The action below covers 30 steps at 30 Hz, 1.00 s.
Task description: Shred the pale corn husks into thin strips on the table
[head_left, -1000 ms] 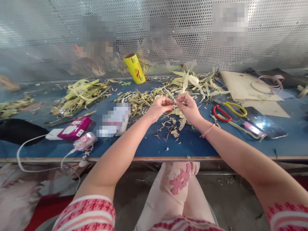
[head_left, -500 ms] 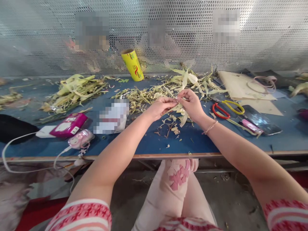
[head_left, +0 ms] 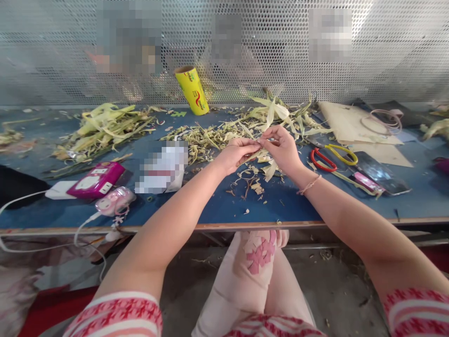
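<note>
Above the middle of the blue table, my left hand (head_left: 239,153) and my right hand (head_left: 282,150) meet fingertip to fingertip. Both are closed in a pinch on a thin strip of pale corn husk (head_left: 251,158), most of it hidden by the fingers. Behind them spreads a heap of dry, curled husk shreds (head_left: 206,139). Longer pale husk leaves (head_left: 277,111) rise just beyond my right hand. Small scraps (head_left: 257,188) lie below the hands. To the right are scissors (head_left: 324,159) with one red and one yellow handle loop.
A bundle of husks (head_left: 105,126) lies at left, near a yellow wrap roll (head_left: 192,91) standing tilted. A magenta power block (head_left: 96,180), a pink case (head_left: 115,201) and cables are at front left. At right are a phone (head_left: 382,173) and beige sheets (head_left: 351,121). Perforated metal (head_left: 280,47) closes the back.
The hands stay together on the strip, with only slight finger movement. The camera view has shifted a little, and objects on the table keep their places.
</note>
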Available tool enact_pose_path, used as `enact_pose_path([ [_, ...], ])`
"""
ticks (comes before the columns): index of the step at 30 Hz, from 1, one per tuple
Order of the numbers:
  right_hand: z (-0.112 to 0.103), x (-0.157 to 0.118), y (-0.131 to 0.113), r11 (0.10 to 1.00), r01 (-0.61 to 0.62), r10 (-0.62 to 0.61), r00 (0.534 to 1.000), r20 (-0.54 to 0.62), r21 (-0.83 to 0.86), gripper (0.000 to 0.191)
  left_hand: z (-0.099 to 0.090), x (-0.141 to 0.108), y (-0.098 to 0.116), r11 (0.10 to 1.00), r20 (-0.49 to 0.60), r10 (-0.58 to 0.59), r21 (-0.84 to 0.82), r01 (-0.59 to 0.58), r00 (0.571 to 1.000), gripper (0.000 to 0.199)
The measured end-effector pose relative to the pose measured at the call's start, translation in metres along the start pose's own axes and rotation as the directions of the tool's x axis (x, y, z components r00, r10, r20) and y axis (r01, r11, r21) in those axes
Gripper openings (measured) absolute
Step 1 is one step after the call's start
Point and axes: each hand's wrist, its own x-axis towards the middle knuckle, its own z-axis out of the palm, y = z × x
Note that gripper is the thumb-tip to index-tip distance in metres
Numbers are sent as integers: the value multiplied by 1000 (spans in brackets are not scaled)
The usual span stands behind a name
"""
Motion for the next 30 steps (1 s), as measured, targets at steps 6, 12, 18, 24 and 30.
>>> enact_pose_path([
  [6,-1,-1,0,1000,8,-8,1000,15,-7,16,1,2,-1,1000,-43,-7,-13,6,999,8],
  [12,-3,-2,-3,1000,-17,17,1000,5,-19,12,-3,5,-4,1000,-41,29,-5,-29,999,6],
  [18,-6,-3,-10,993,-49,60,993,98,-111,9,-2,5,-5,998,-42,61,14,-61,997,3],
  [24,-7,0,-8,966,61,-44,996,72,-250,5,0,3,-3,998,-61,56,38,-54,997,4],
  [30,-10,0,-7,942,161,-133,985,111,-295,4,-3,6,-7,993,-67,94,79,-88,993,6],
])
